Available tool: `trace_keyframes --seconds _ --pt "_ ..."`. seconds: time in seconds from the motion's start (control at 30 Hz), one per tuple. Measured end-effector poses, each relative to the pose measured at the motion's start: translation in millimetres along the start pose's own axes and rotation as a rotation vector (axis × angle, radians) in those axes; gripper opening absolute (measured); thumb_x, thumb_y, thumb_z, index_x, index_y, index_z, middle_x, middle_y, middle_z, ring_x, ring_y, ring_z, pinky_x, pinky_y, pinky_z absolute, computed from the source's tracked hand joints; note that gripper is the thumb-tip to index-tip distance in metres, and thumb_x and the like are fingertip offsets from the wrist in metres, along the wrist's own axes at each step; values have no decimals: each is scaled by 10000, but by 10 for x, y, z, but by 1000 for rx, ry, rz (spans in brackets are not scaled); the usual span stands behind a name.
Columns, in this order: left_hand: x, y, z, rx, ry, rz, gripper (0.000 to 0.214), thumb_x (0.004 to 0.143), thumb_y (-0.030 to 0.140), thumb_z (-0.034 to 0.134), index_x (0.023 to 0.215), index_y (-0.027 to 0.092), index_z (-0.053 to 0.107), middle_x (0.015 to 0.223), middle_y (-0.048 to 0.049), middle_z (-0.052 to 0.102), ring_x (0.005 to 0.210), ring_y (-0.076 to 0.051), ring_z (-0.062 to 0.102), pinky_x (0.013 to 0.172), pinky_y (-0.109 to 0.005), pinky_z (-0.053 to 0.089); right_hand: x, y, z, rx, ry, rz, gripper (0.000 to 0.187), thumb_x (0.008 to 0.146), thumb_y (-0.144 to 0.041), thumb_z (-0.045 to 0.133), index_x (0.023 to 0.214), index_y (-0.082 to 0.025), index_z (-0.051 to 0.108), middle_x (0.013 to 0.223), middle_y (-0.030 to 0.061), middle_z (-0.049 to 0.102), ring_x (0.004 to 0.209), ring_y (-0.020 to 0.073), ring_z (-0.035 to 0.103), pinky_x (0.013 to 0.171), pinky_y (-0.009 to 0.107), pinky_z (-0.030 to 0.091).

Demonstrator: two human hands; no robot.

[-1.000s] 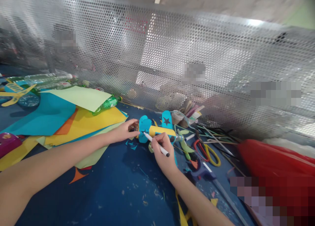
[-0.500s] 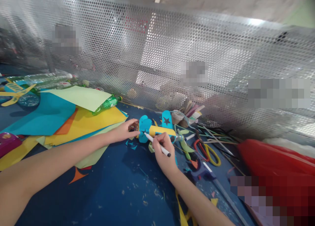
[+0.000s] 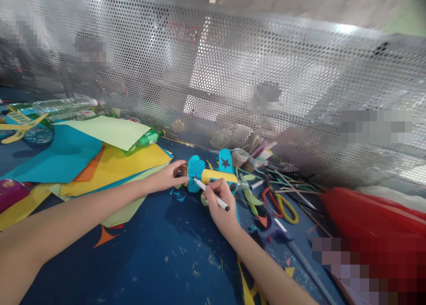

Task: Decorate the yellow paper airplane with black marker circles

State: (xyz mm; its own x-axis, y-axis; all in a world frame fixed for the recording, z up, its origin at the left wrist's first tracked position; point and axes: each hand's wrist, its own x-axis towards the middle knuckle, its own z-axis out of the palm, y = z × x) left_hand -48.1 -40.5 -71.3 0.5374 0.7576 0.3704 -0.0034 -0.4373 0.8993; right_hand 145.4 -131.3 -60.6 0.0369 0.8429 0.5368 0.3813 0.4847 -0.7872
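A toy plane (image 3: pixel 213 176), made of a plastic bottle wrapped in yellow and blue paper, lies on the blue table. My left hand (image 3: pixel 168 175) is closed around the bottle's left end and steadies it. Between the fingers of my right hand (image 3: pixel 222 203) is a white marker (image 3: pixel 213 195) with a black end. Its tip touches a blue paper tail piece (image 3: pixel 194 185), where a small dark mark shows. On the upright blue wing (image 3: pixel 225 161) there is a dark star.
Coloured paper sheets (image 3: pixel 133 163) and a green bottle (image 3: pixel 146 140) lie to the left. To the right are scissors (image 3: pixel 288 209), a glue gun (image 3: pixel 274 230) and a red plastic bag (image 3: pixel 372 212). A perforated metal screen (image 3: pixel 143 52) stands behind.
The marker and my right hand have shifted very slightly left, with the tip still on the blue tail piece. My left hand stays in place on the bottle.
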Motion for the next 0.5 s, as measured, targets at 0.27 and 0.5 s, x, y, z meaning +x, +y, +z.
trace_keyframes --seconds 0.27,0.5 --pt "-4 2 -10 24 -12 -18 470 813 352 679 1212 180 499 1180 -97 615 1059 -217 618 948 -392 486 8 -18 0 16 41 -16 215 880 -231 502 714 -244 367 567 -67 433 531 114 450 514 250 356" --pt "-7 6 2 21 9 -23 479 800 350 686 1206 174 504 1185 -114 617 1057 -220 624 938 -389 491 5 -49 -6 15 35 -16 225 884 -239 495 704 -243 359 570 -62 436 536 115 451 515 253 365"
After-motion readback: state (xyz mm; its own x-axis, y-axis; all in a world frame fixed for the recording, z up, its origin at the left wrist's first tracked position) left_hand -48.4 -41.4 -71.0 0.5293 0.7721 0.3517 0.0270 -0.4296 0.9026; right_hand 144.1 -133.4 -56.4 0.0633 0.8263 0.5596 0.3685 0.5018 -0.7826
